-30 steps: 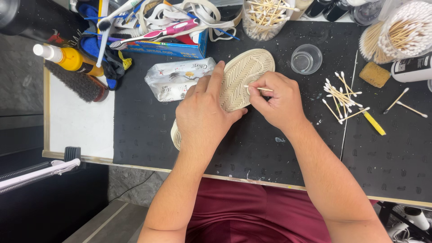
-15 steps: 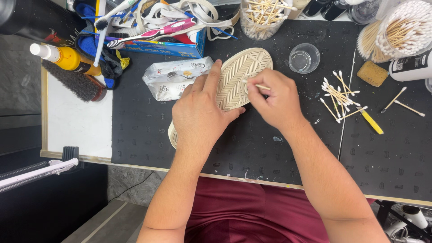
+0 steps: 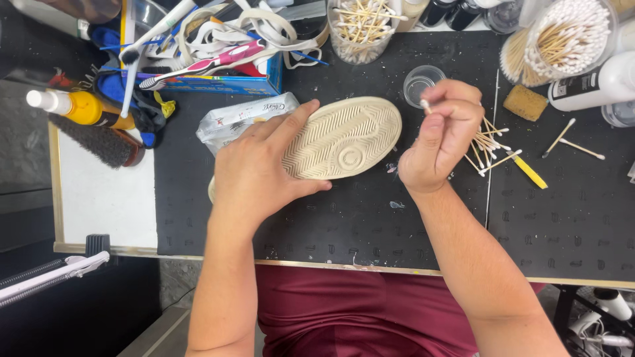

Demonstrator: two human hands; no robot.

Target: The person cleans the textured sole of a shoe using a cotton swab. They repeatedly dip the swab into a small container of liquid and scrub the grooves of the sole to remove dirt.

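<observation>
Black work mat (image 3: 370,225) bearing all items. Shoe (image 3: 344,137) lying sole-up at mat centre, tread exposed for access. Left hand (image 3: 258,173) clamped over heel end, fingers gripping the edge — steadying it. Right hand (image 3: 440,135) lifted clear beside the toe, fingertips pinching a cotton swab (image 3: 425,104) — loose swabs (image 3: 493,142) just beyond.

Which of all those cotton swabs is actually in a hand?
The single white-tipped cotton swab pinched in the right hand, raised beside the tan shoe sole. The other swabs lie loose on the black mat or stand in containers.
</observation>
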